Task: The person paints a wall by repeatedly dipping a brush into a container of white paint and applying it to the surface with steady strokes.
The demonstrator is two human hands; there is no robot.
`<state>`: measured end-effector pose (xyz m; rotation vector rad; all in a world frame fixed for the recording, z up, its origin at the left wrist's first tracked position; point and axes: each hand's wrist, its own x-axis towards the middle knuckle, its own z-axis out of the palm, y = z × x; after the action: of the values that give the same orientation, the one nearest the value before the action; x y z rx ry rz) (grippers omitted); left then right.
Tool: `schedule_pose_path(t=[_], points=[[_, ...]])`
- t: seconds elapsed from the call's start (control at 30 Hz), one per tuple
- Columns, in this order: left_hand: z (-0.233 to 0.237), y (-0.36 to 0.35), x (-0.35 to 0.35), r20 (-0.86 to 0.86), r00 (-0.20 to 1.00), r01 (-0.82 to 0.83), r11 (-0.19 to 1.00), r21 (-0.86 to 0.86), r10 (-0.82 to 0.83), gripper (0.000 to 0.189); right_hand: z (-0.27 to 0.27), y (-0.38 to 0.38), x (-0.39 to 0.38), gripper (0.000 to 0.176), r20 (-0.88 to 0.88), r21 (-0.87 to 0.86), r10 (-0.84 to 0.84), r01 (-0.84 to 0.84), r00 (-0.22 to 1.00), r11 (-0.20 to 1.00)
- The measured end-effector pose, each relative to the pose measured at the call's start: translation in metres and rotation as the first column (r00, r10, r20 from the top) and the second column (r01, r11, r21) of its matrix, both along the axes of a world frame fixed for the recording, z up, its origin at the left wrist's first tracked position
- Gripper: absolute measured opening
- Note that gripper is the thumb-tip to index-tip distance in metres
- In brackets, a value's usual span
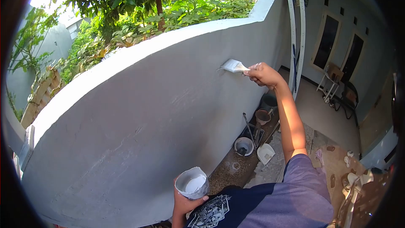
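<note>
My right hand (262, 75) is closed round the handle of a paintbrush (234, 66), whose pale, paint-coated bristles touch the upper part of a grey wall (168, 88). A small streak shows at the bristle tips. Low in front of my body, my left hand (188, 204) grips a round, paint-smeared container (193, 182) from below and the side. White paint lies inside it, and its open top faces up.
Below the wall stand a white bucket (244, 146), a brown pot (262, 117) and a white dustpan (266, 153). A ladder (294, 38) leans upright beyond my right hand. Chairs (333, 76) stand by the house, and plants grow behind the wall.
</note>
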<state>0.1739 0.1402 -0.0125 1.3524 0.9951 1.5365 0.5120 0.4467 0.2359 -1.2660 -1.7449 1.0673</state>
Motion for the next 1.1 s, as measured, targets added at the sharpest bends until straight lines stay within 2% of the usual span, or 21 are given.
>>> schedule_pose_path(t=[0.07, 0.13, 0.23, 0.3, 0.37, 0.5, 0.6, 0.67, 0.73, 0.83, 0.93, 0.97, 1.03, 1.1], points=[[-0.002, 0.001, 0.000, 0.022, 1.000, 0.000, 1.000, -0.022, 0.000, 0.095, 0.008, 0.005, 0.005, 0.025, -0.056, -0.007, 0.025, -0.026, 0.998, 1.000], [0.000, 0.000, -0.003, 0.023, 1.000, 0.023, 0.996, -0.086, -0.021, 0.094, 0.018, 0.007, 0.007, 0.024, -0.322, 0.003, 0.021, -0.021, 0.947, 1.000], [0.000, 0.004, -0.003, 0.013, 1.000, 0.023, 0.999, -0.035, -0.022, 0.093, 0.035, 0.016, 0.006, 0.027, -0.300, 0.078, 0.047, -0.024, 0.953, 0.997], [0.004, 0.005, -0.002, 0.012, 1.000, 0.017, 1.000, -0.012, -0.017, 0.093, 0.041, 0.020, 0.004, 0.028, -0.356, 0.105, 0.052, -0.015, 0.933, 0.994], [0.004, 0.006, 0.003, 0.021, 1.000, 0.016, 1.000, 0.006, -0.016, 0.093, 0.045, 0.023, 0.005, 0.026, -0.520, 0.129, 0.061, 0.008, 0.852, 0.992], [0.008, 0.004, 0.009, 0.026, 0.999, 0.043, 0.999, -0.009, -0.043, 0.093, 0.043, 0.028, 0.005, 0.027, -0.518, 0.123, 0.059, 0.005, 0.853, 0.992], [0.011, 0.002, 0.011, 0.009, 1.000, 0.021, 1.000, 0.015, -0.021, 0.094, 0.021, 0.025, 0.005, 0.028, -0.441, 0.097, -0.015, 0.065, 0.897, 0.993], [0.007, -0.001, 0.010, 0.005, 1.000, 0.020, 1.000, 0.016, -0.021, 0.095, -0.004, 0.016, 0.008, 0.029, -0.450, 0.029, 0.027, -0.015, 0.893, 0.999], [0.002, -0.003, 0.008, -0.011, 0.999, 0.036, 0.999, -0.021, -0.036, 0.096, -0.035, 0.004, 0.011, 0.028, -0.372, -0.031, 0.014, -0.028, 0.928, 0.999], [0.004, -0.004, 0.009, 0.012, 1.000, 0.016, 0.999, -0.036, -0.015, 0.096, -0.109, -0.003, 0.011, 0.029, -0.101, -0.238, 0.020, -0.044, 0.995, 0.970], [0.005, -0.001, 0.010, 0.027, 0.999, 0.045, 0.997, -0.056, -0.044, 0.095, -0.201, -0.002, 0.014, 0.029, 0.195, -0.395, 0.087, -0.003, 0.977, 0.919], [0.003, 0.002, 0.009, 0.025, 0.999, 0.046, 0.997, -0.055, -0.044, 0.095, -0.210, -0.006, 0.014, 0.032, 0.348, -0.370, 0.101, 0.038, 0.932, 0.928], [0.001, 0.006, 0.007, -0.054, 0.994, 0.095, 0.995, -0.004, -0.095, 0.102, -0.212, -0.002, 0.012, 0.033, 0.449, -0.304, 0.111, 0.035, 0.887, 0.952], [0.002, 0.007, 0.004, -0.079, 0.992, 0.095, 0.995, -0.007, -0.096, 0.102, -0.184, 0.016, 0.009, 0.032, 0.338, -0.185, 0.033, 0.033, 0.941, 0.982]])
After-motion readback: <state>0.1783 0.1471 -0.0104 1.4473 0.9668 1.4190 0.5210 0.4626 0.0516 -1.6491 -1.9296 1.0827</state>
